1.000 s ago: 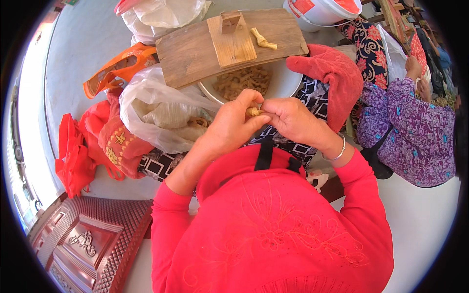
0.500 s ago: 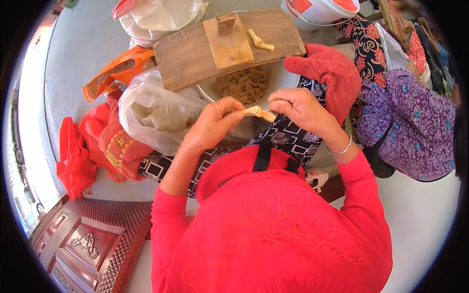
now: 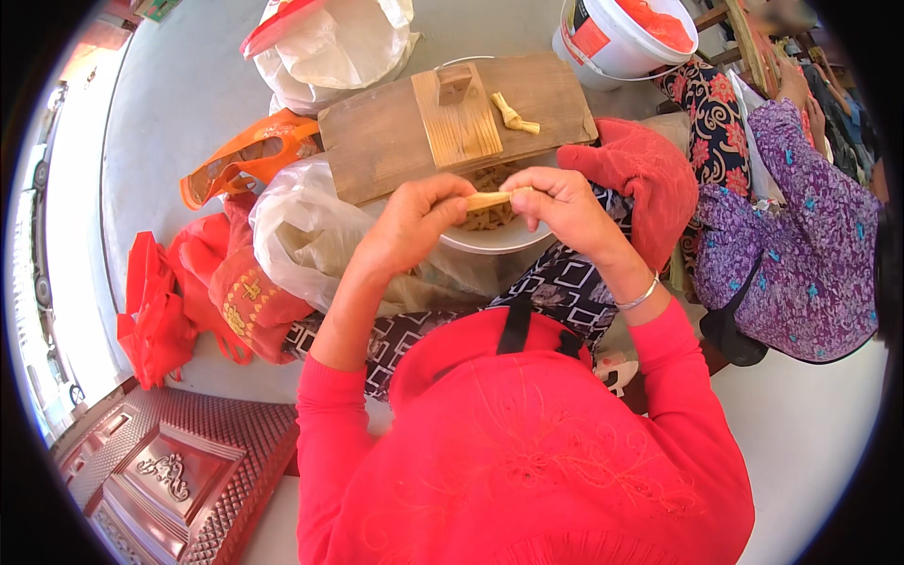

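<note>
My left hand [image 3: 414, 224] pinches one end of a pale yellow strip [image 3: 488, 200] between thumb and fingers. The other end is gripped by my right hand [image 3: 565, 209], so the strip spans the gap between them. Below it stands a white basin [image 3: 499, 248] with many tan-yellow pieces [image 3: 490, 217] inside, partly hidden by my hands. A wooden board [image 3: 367, 151] lies across the basin and carries a lighter wooden block [image 3: 455, 122]. Beside the block rests a yellow knotted piece [image 3: 513, 115].
A translucent plastic bag [image 3: 306, 221] lies left of the basin, near an orange bag [image 3: 250, 160] and red bags [image 3: 155, 311]. A white bucket [image 3: 612, 42] stands at far right. Red cloth [image 3: 650, 179] lies near my right hand. Someone in purple patterned clothing [image 3: 791, 254] sits at right.
My hands have drawn a little closer together. The knot seen earlier in the strip no longer shows; a smoother, straighter length is visible. The whole view has shifted slightly.
</note>
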`<state>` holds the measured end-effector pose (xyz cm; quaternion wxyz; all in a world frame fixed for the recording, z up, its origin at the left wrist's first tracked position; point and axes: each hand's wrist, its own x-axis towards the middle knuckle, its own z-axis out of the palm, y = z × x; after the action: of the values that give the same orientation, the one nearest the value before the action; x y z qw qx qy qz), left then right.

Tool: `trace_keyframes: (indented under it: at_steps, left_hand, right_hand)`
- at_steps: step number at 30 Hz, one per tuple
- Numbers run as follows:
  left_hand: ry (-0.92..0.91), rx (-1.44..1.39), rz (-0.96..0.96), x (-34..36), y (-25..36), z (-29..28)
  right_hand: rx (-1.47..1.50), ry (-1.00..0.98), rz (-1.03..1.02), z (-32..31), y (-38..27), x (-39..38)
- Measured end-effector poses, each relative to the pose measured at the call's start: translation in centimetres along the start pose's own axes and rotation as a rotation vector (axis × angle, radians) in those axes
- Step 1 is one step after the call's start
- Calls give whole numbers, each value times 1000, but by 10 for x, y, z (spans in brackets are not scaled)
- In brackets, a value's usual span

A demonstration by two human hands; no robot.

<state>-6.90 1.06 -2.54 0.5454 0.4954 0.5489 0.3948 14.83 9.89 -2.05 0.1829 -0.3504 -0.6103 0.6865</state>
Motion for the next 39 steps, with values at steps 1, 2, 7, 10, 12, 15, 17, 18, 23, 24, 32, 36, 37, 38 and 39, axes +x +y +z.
trace_keyframes:
  at_steps: [1, 2, 7, 10, 12, 15, 17, 18, 23, 24, 32, 36, 37, 38, 39]
  left_hand:
    - [36, 44, 19, 4, 3, -3]
    - [64, 67, 18, 11, 3, -7]
    - [226, 200, 73, 44, -14, -29]
    - [259, 226, 97, 58, -19, -38]
    - [259, 225, 103, 64, -19, -40]
    - [267, 244, 135, 71, -23, -40]
    - [292, 278, 191, 76, -39, -40]
    - [363, 350, 198, 77, -46, -41]
    - [364, -193, -194, 56, -50, -41]
    - [335, -314, -188, 49, -51, -39]
    - [370, -17, 233, 14, -47, 29]
    - [423, 263, 150, -37, -33, 52]
    - [423, 361, 53, -51, -45, 55]
    - [418, 457, -45, -62, -59, 55]
    - [443, 561, -125, -70, -77, 53]
  right_hand:
    - [-8, 55, -23, 4, 0, 7]
    - [-16, 110, -45, 7, 0, 14]
    - [-11, 198, -145, 6, 6, 52]
    - [-87, 236, -168, 6, 9, 69]
    - [-206, 286, -250, 5, 10, 75]
    - [-375, 317, -243, 5, 13, 81]
    - [-563, 342, -287, 6, 18, 82]
    - [-699, 370, -356, 6, 21, 82]
    - [-919, 396, -464, 0, 16, 59]
    - [-937, 421, -518, -4, 16, 56]
    - [-1035, 574, -442, -17, 46, 83]
    - [-1005, 551, -456, -14, 60, 66]
    - [-1000, 532, -452, -10, 58, 57]
    - [-996, 515, -446, -5, 55, 47]
    - [-994, 502, -439, -1, 55, 38]
